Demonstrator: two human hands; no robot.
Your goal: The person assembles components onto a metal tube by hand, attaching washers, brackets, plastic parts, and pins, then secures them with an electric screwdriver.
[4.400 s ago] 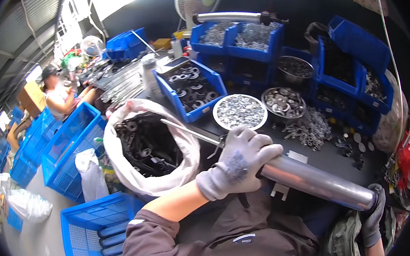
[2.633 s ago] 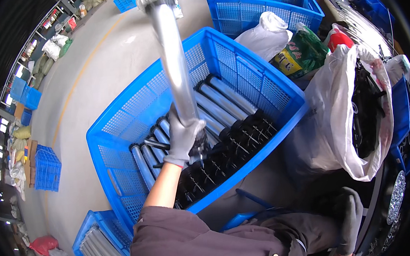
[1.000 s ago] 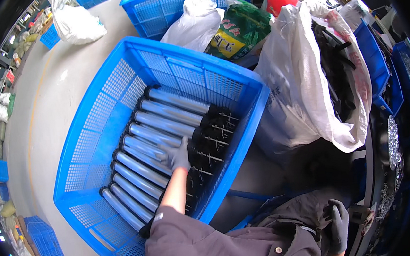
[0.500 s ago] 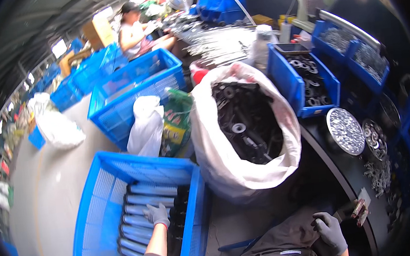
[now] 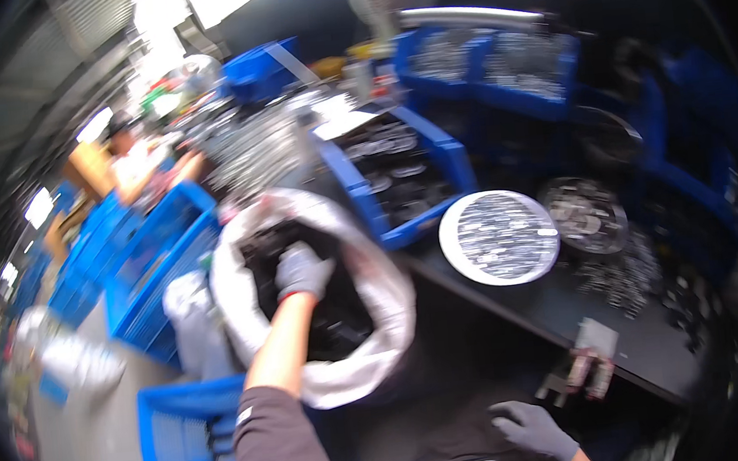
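Grey-gloved, my left hand (image 5: 304,271) reaches over the rim into a white woven sack (image 5: 390,294). Dark parts (image 5: 335,328) fill the sack, too blurred to tell their exact kind. The fingers of that hand are smeared by motion, so whether they hold a part does not show. My right hand (image 5: 534,431), also in a grey glove, rests near my lap with fingers loosely spread and nothing in it. Beside it, at the bench edge, is a small clamp-like metal fixture (image 5: 588,369).
A blue crate (image 5: 154,434) stands at lower left, mostly behind my left arm. On the dark bench (image 5: 499,311) are a round dish of small shiny parts (image 5: 500,238), a blue bin (image 5: 460,165) and loose metal pieces (image 5: 623,278). A person (image 5: 140,167) sits at far left.
My left hand has left the grey tubes in the blue crate and moved into the sack. The view has swung right. My right hand stays near my lap.
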